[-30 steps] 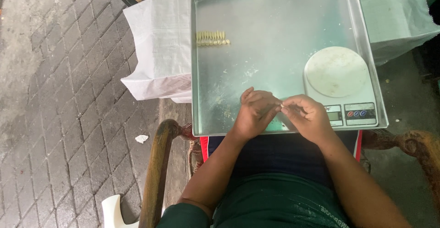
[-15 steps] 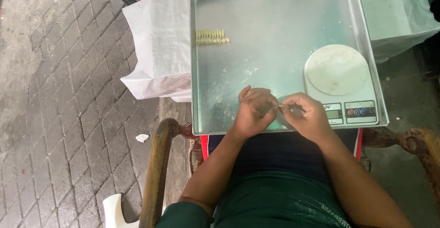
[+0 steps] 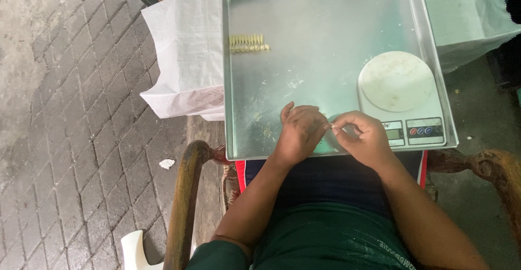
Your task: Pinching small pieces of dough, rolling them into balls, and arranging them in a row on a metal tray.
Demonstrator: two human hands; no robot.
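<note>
over the six o'clock edge of the metal tray (image 3: 325, 9), the left hand (image 3: 299, 134) and right hand (image 3: 364, 138) meet fingertip to fingertip, both pinching one tiny pale piece (image 3: 332, 126), with the white kitchen scale (image 3: 401, 97) at three o'clock and a row of small rolled pieces (image 3: 248, 43) at ten o'clock.

Both forearms reach forward from the lap and angle inward, so the two hands meet close together in front of the body. The left hand (image 3: 299, 133) is curled, knuckles up, with its fingers bent toward the right. The right hand (image 3: 364, 137) is curled too, thumb and forefinger pinched in a tight grip, fingertips touching those of the left.
</note>
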